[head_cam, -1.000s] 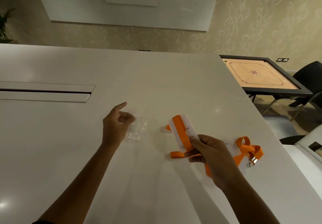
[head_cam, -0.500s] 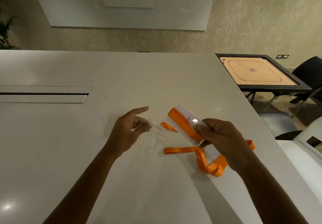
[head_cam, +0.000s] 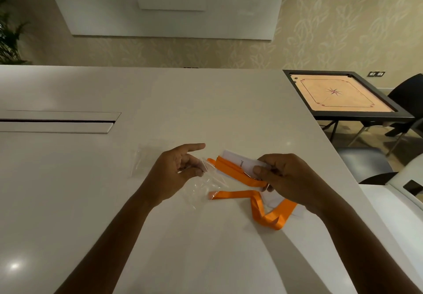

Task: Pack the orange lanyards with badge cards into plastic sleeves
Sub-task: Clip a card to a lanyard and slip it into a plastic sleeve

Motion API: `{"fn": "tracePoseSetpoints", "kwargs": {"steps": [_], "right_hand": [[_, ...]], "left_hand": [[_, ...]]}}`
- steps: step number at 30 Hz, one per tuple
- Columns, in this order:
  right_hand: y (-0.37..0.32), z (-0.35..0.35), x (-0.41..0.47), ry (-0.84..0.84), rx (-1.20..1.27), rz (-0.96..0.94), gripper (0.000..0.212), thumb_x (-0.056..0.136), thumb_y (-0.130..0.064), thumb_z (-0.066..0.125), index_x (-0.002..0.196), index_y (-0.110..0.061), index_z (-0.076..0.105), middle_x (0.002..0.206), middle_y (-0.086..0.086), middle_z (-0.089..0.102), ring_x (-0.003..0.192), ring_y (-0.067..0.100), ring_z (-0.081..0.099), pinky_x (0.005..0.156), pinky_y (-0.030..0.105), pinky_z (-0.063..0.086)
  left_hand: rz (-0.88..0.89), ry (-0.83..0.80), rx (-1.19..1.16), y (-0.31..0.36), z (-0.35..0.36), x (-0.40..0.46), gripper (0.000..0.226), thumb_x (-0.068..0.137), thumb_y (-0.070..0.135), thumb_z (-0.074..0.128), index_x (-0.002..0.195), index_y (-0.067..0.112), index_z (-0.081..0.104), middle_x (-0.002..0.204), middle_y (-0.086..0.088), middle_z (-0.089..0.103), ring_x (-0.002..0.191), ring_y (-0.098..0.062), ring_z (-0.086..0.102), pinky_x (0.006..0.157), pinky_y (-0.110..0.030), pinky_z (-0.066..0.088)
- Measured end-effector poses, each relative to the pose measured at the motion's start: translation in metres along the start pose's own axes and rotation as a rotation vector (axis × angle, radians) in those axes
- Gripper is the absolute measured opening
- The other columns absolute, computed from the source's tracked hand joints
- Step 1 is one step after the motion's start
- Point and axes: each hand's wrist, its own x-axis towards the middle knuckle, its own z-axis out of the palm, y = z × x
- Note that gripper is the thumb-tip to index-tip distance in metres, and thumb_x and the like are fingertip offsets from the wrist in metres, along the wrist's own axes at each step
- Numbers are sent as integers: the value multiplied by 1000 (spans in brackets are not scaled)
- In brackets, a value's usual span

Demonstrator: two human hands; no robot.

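My right hand (head_cam: pixel 290 179) pinches a white badge card (head_cam: pixel 238 162) with its orange lanyard (head_cam: pixel 258 202) wrapped over it. The loose end of the strap trails on the white table (head_cam: pixel 206 248) below the card. My left hand (head_cam: pixel 174 174) holds a clear plastic sleeve (head_cam: pixel 206 184) by its mouth, thumb and fingers pinched, index finger sticking out. The card's left end sits at the sleeve's opening. More clear sleeves (head_cam: pixel 144 158) lie flat on the table just left of my left hand.
A long recessed slot (head_cam: pixel 57 122) runs across the table at the left. A carrom board (head_cam: pixel 343 94) on a stand is beyond the table's right edge, with dark chairs (head_cam: pixel 407 97) behind it. A second white surface (head_cam: pixel 393 202) is at the right.
My left hand lifted a sleeve off the table and brought it right. My right hand carried the card and lanyard left toward it, until the card's end reached the sleeve's mouth.
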Motion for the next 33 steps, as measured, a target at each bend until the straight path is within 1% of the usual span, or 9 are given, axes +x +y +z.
{"fn": "tracePoseSetpoints", "kwargs": {"steps": [5,8,12,14,19,23,26,28,33], "right_hand": [[8,-2,3,-1,-110,-72,18,103,-28,66,111,-18,77,84,-12,73,87,-1,67,71,14,54],[6,-5,6,-5,-134,-108,20,102,-30,66,111,-16,78,85,-6,76,86,0,69,70,14,55],[0,-9,8,0,-167,-130,22,101,-29,68,114,-15,78,86,-6,75,74,11,71,65,18,57],[-2,-9,9,11,-189,-137,24,101,-30,69,117,-15,78,94,-3,77,79,12,71,71,26,59],[-6,-10,14,17,-224,-178,26,99,-31,72,118,-15,78,105,-2,75,84,15,69,73,26,59],[-9,-12,18,-3,-290,-225,26,99,-33,71,117,-15,79,105,-1,72,85,16,67,74,32,60],[-13,-15,21,-14,-321,-251,27,101,-33,69,119,-15,79,106,1,73,87,16,66,73,31,60],[-17,-15,22,-11,-322,-260,26,101,-32,69,119,-15,79,107,0,74,87,15,67,73,29,59],[-25,-16,23,-5,-338,-250,25,101,-32,70,117,-16,80,105,-3,74,85,14,66,73,32,59]], "left_hand": [[8,-32,-35,5,3,0,55,92,8,77,142,22,60,100,3,82,101,-19,78,97,-27,59],[12,-47,-24,8,6,-2,54,92,8,77,141,23,60,100,4,82,101,-19,78,98,-25,58],[17,-68,-11,11,10,-4,53,92,6,77,139,25,61,100,5,82,101,-16,78,98,-18,55],[20,-72,3,13,12,-5,52,92,6,77,138,26,62,101,6,81,103,-13,77,96,-14,54],[31,-37,46,17,16,-9,50,91,10,79,133,34,66,97,8,79,99,-10,75,92,-9,51],[21,-40,68,21,18,-13,51,90,12,80,132,37,66,98,4,78,97,-12,74,88,-14,55],[5,-50,82,24,20,-15,50,90,13,81,132,37,67,105,10,79,99,-14,74,90,-25,59],[8,-42,102,26,21,-17,47,90,15,80,130,37,68,106,14,79,99,-13,74,89,-26,58],[27,-20,43,28,23,-22,35,99,20,71,131,34,70,113,23,77,106,0,73,93,-11,52]]}}
